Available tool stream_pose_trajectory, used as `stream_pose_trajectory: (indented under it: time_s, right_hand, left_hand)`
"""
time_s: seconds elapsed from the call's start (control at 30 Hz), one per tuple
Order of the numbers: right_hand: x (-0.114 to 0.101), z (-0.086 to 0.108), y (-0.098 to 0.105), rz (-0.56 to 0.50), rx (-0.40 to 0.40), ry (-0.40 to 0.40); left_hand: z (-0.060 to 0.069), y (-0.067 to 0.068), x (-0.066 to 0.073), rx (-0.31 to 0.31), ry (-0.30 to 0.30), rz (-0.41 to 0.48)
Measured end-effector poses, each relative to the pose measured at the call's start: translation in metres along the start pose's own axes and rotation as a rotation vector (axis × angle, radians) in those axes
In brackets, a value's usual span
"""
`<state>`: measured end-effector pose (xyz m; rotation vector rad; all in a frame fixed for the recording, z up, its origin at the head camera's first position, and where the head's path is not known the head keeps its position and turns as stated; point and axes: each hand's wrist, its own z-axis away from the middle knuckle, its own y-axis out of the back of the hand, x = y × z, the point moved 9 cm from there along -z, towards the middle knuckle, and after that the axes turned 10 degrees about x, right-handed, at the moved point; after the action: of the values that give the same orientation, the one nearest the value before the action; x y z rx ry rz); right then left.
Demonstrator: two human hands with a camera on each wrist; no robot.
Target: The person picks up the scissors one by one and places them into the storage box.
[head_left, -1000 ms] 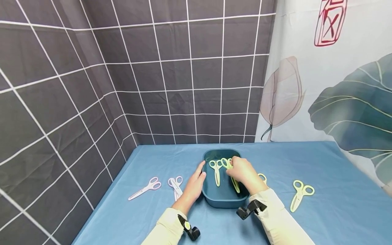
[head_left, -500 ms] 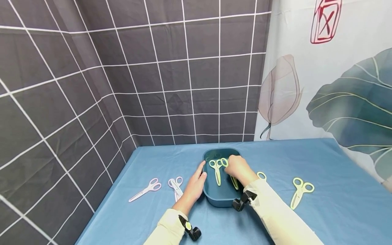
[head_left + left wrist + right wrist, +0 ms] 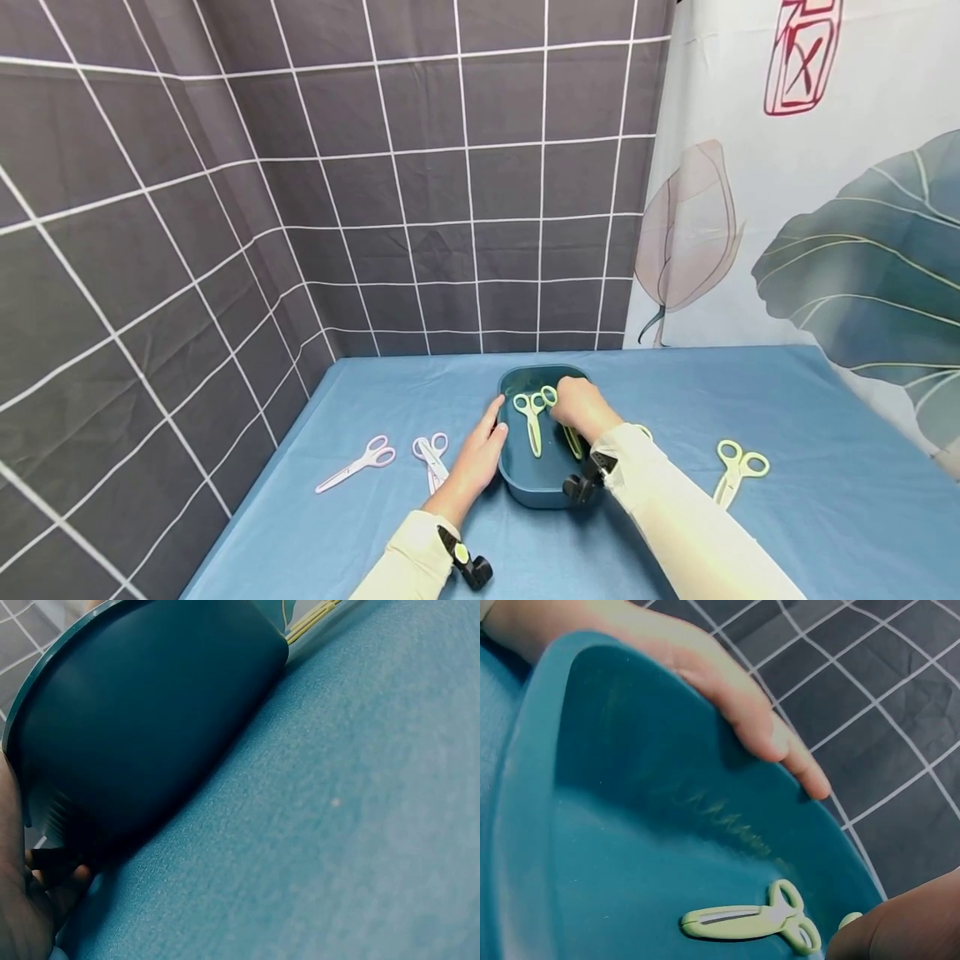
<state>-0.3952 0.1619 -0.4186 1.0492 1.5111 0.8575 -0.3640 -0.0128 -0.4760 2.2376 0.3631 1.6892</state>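
A dark teal basin (image 3: 534, 498) stands on the blue cloth. Along its left rim rests my left hand (image 3: 474, 454), fingers extended against the outer wall; the right wrist view shows two of its fingertips (image 3: 810, 774) at the rim. Inside the basin lies a pair of light green scissors (image 3: 533, 427). Beside it, my right hand (image 3: 583, 407) grips a second pair of green scissors (image 3: 573, 442) by the handle area; one handle loop and part of the blades show, the rest is covered by the hand.
Pink-handled scissors (image 3: 360, 467) lie on the cloth at the left, with another light-coloured pair (image 3: 431, 457) nearer the left hand. Green scissors (image 3: 738, 471) lie at the right, partly behind the sleeve. Another green handle (image 3: 645, 431) peeks out past the right forearm.
My right hand has lowered slightly into the basin with the green scissors, and its forearm has swung inward, covering more of the scissors on the right. The left hand keeps its place.
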Motion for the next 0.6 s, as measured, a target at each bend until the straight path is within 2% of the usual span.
stream_pose_trajectory:
  time_s: [0.17, 0.43, 0.6]
  right_hand:
    - [-0.001, 0.001, -0.002, 0.002, 0.033, 0.012]
    - [0.0, -0.001, -0.006, -0.007, 0.036, -0.015]
    - [0.003, -0.003, -0.014, -0.001, 0.022, -0.02]
  left_hand:
    - [0.002, -0.001, 0.0, -0.002, -0.001, -0.004]
    - [-0.001, 0.0, 0.002, 0.006, -0.028, 0.018]
    - [-0.001, 0.001, 0.002, 0.002, -0.041, 0.002]
